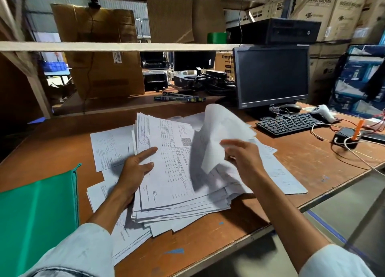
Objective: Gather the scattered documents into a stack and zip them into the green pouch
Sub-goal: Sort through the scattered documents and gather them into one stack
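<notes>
Head view: a flat brown wooden desk top, scuffed and flecked with blue marks, is seen from above. In its middle a loose, fanned pile of white printed paper documents is spread, its thin rectangular sheets lying askew, with more single pages scattered under and beside it. The left hand is laid on the pile's left edge; two digits are stretched out straight and flat on the top sheet, and the other fingers cannot be made out. A curled white paper sheet is held up above the right side of the pile, bowed into a soft arch, its lower edge pinched by the bent fingers of the right hand, which is blurred. The smooth green fabric pouch lies flat at the desk's left side, apart from the papers, its zip edge turned towards them. At the back right a glossy black flat monitor is stood, with a black plastic keyboard before it and a white plastic handheld scanner just beside the keyboard. Brown corrugated cardboard is propped behind the desk.
</notes>
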The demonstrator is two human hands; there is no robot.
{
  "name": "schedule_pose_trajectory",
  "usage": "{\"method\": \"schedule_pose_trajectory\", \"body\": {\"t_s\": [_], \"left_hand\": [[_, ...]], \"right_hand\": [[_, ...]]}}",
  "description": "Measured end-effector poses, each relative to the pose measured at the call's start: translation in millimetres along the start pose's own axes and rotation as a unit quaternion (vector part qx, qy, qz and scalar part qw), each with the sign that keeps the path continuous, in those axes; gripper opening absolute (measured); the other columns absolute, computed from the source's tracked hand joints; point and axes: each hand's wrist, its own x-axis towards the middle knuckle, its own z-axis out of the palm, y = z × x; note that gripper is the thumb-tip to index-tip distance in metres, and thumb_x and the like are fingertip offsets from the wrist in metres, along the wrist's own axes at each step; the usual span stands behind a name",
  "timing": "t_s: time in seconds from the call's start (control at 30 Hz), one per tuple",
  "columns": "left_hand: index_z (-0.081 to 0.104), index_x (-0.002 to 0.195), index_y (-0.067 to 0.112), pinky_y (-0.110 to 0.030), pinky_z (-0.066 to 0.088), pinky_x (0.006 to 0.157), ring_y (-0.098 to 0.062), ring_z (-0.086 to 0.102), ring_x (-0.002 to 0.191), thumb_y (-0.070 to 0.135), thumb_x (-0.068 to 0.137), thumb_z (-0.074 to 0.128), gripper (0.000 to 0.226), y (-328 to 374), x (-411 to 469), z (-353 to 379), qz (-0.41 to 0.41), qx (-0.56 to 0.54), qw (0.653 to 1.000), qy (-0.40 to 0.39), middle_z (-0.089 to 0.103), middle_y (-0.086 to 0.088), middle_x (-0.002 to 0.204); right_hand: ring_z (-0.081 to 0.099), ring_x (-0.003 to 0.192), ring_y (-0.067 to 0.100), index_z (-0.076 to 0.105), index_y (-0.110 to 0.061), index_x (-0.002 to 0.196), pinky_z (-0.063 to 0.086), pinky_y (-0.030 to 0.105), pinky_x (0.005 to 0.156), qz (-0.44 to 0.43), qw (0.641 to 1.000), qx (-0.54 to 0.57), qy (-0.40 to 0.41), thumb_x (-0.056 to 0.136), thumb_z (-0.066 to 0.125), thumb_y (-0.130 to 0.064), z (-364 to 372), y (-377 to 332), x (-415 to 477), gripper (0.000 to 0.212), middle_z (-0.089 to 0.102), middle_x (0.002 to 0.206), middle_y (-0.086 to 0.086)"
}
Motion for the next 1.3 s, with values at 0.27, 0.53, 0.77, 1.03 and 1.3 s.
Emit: {"method": "schedule_pose_trajectory", "body": {"t_s": [0.27,0.53,0.77,1.03,1.3], "left_hand": [[0.060,0.134,0.014,-0.014,0.044,0.092,-0.004,0.052,0.124,0.003,0.095,0.057,0.040,-6.8,5.4,-5.5,0.045,0.047,0.998,-0.015,0.057,0.022,0.129],[0.061,0.117,0.024,-0.019,0.046,0.091,-0.024,0.055,0.115,-0.020,0.089,0.051,0.053,-0.7,7.3,5.2,0.025,-0.026,0.997,0.069,0.058,-0.006,0.124],[0.072,0.113,0.013,-0.026,0.059,0.079,-0.015,0.073,0.094,0.038,0.098,0.056,0.033,1.5,-0.3,0.0,-0.063,-0.148,0.986,0.048,0.075,-0.004,0.109],[0.057,0.127,0.022,-0.021,0.058,0.078,-0.011,0.067,0.097,-0.008,0.086,0.066,0.051,-4.5,0.1,-0.3,0.013,-0.022,0.999,0.040,0.068,0.010,0.109],[0.022,0.149,0.047,-0.027,0.055,0.091,-0.008,0.048,0.127,0.013,0.070,0.075,0.101,-4.5,-3.3,-3.8,0.099,-0.028,0.994,-0.024,0.042,0.022,0.144]], "right_hand": [[0.069,0.100,0.022,0.075,-0.010,0.102,0.056,0.047,0.091,-0.164,0.819,0.466,-0.292,0.090,0.049,-0.001,17.9,-113.2,-9.0,0.030,0.075,0.102,0.005],[0.070,0.074,0.016,0.077,-0.011,0.101,0.059,0.031,0.066,-0.042,0.995,-0.075,-0.050,0.076,0.067,0.006,46.6,18.6,-20.0,0.032,0.075,0.092,0.007],[0.074,0.083,0.016,0.069,-0.023,0.120,0.060,0.043,0.083,-0.027,0.969,-0.207,-0.134,0.067,0.075,-0.038,59.7,47.4,-37.9,0.055,0.077,0.096,0.001],[0.066,0.091,0.021,0.028,-0.031,0.144,0.053,0.036,0.080,-0.129,0.949,-0.284,-0.045,0.093,0.059,-0.049,38.0,19.4,-26.2,0.063,0.067,0.118,0.008],[0.053,0.113,0.026,0.034,-0.022,0.144,0.046,0.042,0.095,-0.140,0.912,-0.378,-0.075,0.097,0.057,-0.042,29.7,12.2,26.4,0.056,0.047,0.140,0.015]]}}
